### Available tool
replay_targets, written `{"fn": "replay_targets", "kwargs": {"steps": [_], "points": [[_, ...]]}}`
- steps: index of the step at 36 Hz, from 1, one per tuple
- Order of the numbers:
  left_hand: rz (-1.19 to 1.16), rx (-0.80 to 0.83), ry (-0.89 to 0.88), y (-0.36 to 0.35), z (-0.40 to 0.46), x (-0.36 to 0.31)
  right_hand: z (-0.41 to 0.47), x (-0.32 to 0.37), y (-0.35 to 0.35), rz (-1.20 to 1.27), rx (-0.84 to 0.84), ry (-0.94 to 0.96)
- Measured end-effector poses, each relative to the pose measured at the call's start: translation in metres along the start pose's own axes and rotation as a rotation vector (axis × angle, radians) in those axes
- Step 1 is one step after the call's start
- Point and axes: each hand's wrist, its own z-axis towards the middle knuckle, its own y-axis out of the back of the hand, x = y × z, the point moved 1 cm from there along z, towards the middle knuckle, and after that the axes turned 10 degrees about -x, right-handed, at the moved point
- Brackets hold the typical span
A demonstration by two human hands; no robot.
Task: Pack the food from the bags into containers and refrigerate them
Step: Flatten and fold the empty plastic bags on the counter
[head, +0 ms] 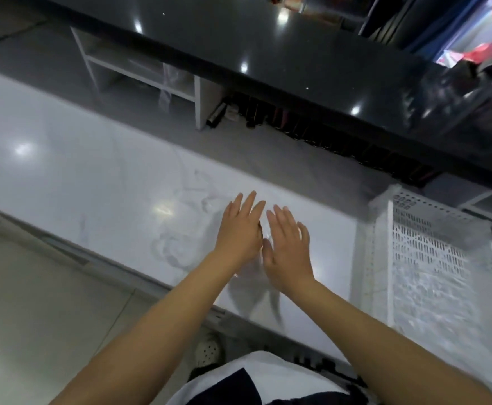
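On the white tabletop (78,159), seen from the head camera, the left hand (240,229) and the right hand (288,244) lie flat side by side, palms down, fingers (247,204) straight and slightly spread, gripping nothing. They press on a clear plastic bag (198,229) that spreads leftward and away from the hands, its crumpled film blurred and hard to trace. Whether food is inside I cannot tell. The left hand sits nearer the bulk of the bag. To the right, well apart, stands a white perforated basket (431,244) holding more clear plastic. A black counter (268,54) runs beyond. Nothing blocks the hands.
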Motion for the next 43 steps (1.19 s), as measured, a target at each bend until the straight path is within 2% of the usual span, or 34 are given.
{"fn": "replay_targets", "kwargs": {"steps": [2,4,7,13,18,20,23,26,29,32,43], "points": [[0.091,0.089,0.015,-0.016,0.011,0.011,0.002,-0.003,-0.021,-0.165,0.175,-0.009],[0.154,0.130,0.036,-0.026,0.014,0.026,-0.006,-0.020,-0.038,-0.250,0.276,-0.144],[0.221,0.109,0.071,-0.032,0.012,0.046,-0.019,-0.042,-0.044,-0.223,0.243,-0.274],[0.266,0.045,0.149,-0.030,0.011,0.059,-0.019,-0.060,-0.041,-0.224,0.207,-0.295],[0.228,0.081,0.148,-0.021,0.011,0.054,-0.017,-0.058,-0.040,-0.217,0.248,-0.328],[0.187,0.036,0.113,-0.013,0.009,0.047,-0.014,-0.054,-0.035,-0.181,0.199,-0.356],[0.186,-0.047,-0.008,-0.008,0.000,0.030,-0.007,-0.040,-0.025,-0.146,0.040,-0.217],[0.210,0.018,-0.049,-0.017,-0.004,0.014,0.008,-0.032,-0.027,-0.171,0.078,-0.073],[0.276,0.098,-0.070,-0.033,-0.001,0.005,0.028,-0.039,-0.040,-0.246,0.196,-0.117],[0.250,0.130,-0.038,-0.046,0.001,0.010,0.038,-0.054,-0.049,-0.207,0.250,-0.190],[0.293,0.073,0.117,-0.032,-0.010,0.064,0.044,-0.072,-0.060,-0.208,0.206,-0.128]]}}
